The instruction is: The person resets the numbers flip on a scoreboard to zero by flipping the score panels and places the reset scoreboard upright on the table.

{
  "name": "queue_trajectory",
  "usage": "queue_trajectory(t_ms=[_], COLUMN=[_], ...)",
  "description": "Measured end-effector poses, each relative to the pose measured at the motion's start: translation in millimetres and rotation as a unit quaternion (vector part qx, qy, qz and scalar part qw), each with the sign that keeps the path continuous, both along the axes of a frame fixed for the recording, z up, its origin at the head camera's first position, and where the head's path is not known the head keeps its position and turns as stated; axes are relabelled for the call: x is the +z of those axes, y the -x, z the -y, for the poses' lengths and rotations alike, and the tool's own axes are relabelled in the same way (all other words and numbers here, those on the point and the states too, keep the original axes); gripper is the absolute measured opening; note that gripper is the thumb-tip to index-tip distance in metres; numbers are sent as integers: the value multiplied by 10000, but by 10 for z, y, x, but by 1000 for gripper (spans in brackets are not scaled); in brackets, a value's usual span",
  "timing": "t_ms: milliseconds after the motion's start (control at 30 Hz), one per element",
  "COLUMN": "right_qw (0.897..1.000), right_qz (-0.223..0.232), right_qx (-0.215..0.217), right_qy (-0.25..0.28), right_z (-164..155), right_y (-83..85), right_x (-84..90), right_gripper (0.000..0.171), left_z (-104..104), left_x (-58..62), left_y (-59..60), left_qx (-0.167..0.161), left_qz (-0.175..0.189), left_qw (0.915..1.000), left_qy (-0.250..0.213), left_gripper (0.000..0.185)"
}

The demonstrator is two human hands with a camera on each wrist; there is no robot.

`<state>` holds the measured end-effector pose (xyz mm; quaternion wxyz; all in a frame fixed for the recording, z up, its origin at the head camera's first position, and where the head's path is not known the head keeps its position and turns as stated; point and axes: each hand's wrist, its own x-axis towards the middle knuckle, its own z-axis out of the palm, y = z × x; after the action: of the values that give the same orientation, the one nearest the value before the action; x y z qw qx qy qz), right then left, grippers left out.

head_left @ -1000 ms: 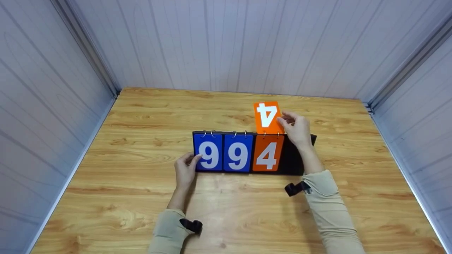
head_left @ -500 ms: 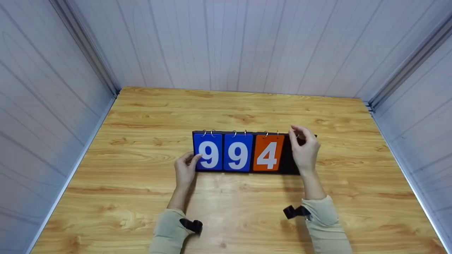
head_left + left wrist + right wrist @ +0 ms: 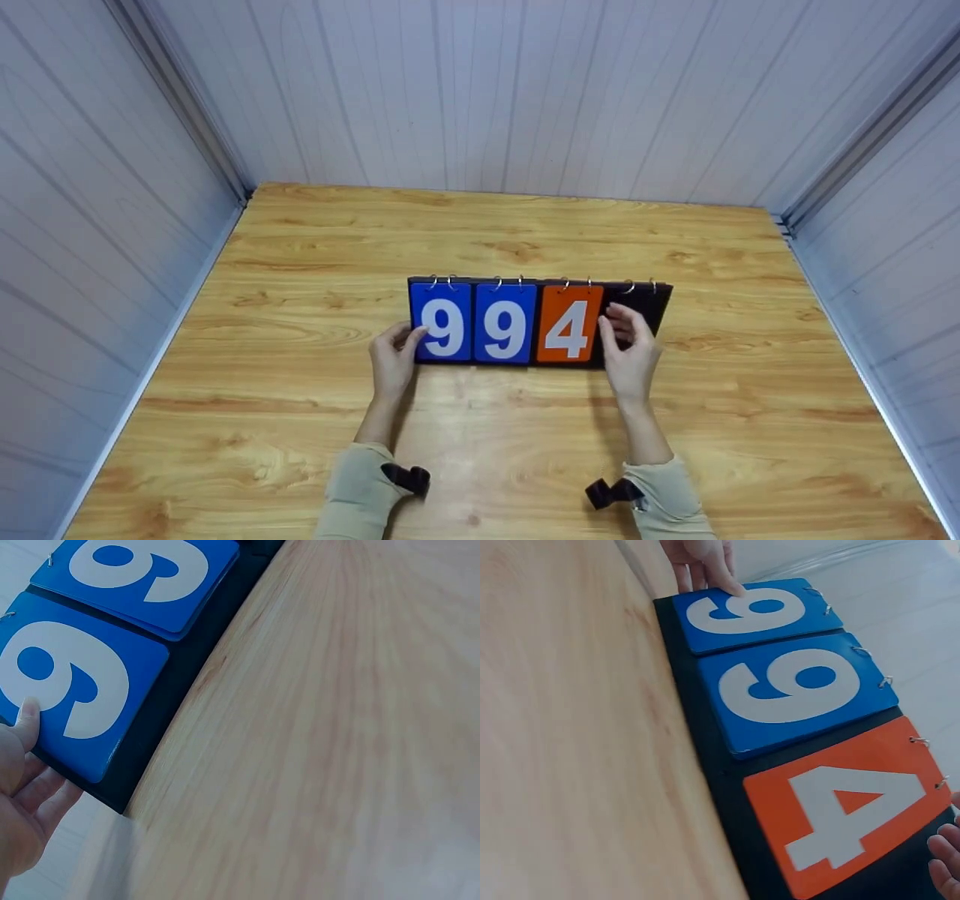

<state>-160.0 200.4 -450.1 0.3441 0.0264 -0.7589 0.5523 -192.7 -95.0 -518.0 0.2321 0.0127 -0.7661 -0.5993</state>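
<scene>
A black flip scoreboard point(image 3: 534, 354) stands tilted back on the table, its number cards hung on metal rings. It reads 9, 9 on blue cards point(image 3: 505, 298) and 4 on an orange card point(image 3: 551, 300); the fourth place shows black. My left hand point(image 3: 393, 361) grips the board's left end, thumb over the front of the first blue card and fingers behind, as the left wrist view point(image 3: 22, 817) shows too. My right hand point(image 3: 631, 364) is in front of the black fourth place, thumb and fingers apart with nothing between them, thumb tip right at the orange card's right edge.
The wood-grain table point(image 3: 480, 442) carries the board near its middle. White panel walls point(image 3: 480, 97) enclose it at the back and both sides. A black wrist camera point(image 3: 611, 493) sits on each sleeve.
The raised orange 4 card behind the board has dropped out of sight. My right hand let it go, then came down and toward me to the board's front. My left hand has stayed put.
</scene>
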Motion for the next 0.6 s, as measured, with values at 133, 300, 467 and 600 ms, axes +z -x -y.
queue_trajectory(t_ms=[133,300,467,600], right_qw=[9998,9990,9985,9974], right_qz=[203,367,380,421], right_qx=[-49,-165,-288,-474], right_qy=[76,181,269,344], right_z=[-34,-14,49,93], right_y=[57,108,135,149], right_x=[-258,-469,-550,-548], right_gripper=[23,29,32,31], left_z=[4,9,-41,-83], left_x=[-5,-3,187,351], left_y=[-3,0,-88,-178], left_qx=[3,-29,-25,53], left_qz=[-18,-23,3,76], left_qw=[10000,10000,10000,9999], left_qy=[25,-38,11,55], left_gripper=[17,17,14,13])
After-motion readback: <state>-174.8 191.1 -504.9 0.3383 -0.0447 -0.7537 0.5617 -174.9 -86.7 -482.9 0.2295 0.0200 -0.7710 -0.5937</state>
